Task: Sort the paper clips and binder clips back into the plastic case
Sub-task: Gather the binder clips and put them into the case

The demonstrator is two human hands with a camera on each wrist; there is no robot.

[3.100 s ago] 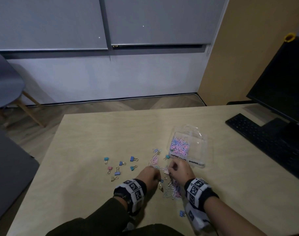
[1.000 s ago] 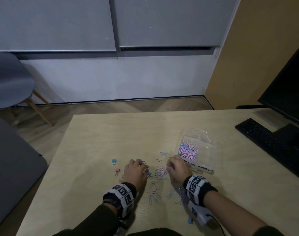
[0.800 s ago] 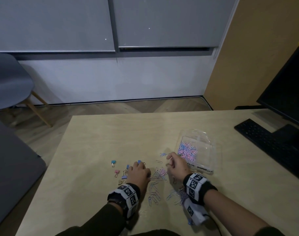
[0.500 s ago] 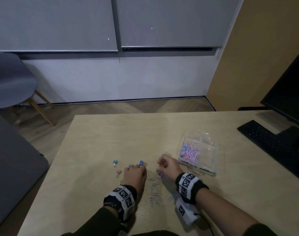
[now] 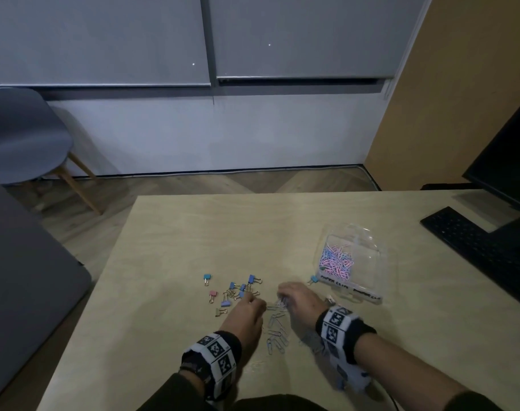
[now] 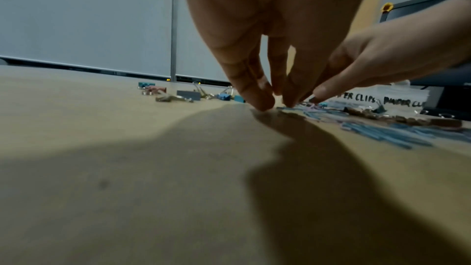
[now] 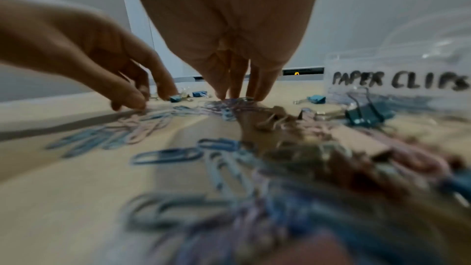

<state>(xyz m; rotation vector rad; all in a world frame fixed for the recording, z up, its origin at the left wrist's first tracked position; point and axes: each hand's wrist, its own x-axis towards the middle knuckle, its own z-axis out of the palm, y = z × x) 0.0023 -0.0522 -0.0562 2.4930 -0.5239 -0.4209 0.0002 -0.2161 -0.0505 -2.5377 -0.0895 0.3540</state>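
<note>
Many thin wire paper clips [image 5: 278, 330], clear plastic case [image 5: 368, 262], pale wooden table [image 5: 178, 247]

Office: desk [image 5: 282, 226], keyboard [image 5: 472, 241], monitor [image 5: 508, 161], chair [image 5: 24, 137].

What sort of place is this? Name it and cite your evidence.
Probably an office or study: a light wooden desk carrying a black keyboard and dark monitor, with drawn grey roller blinds along the wall.
</note>
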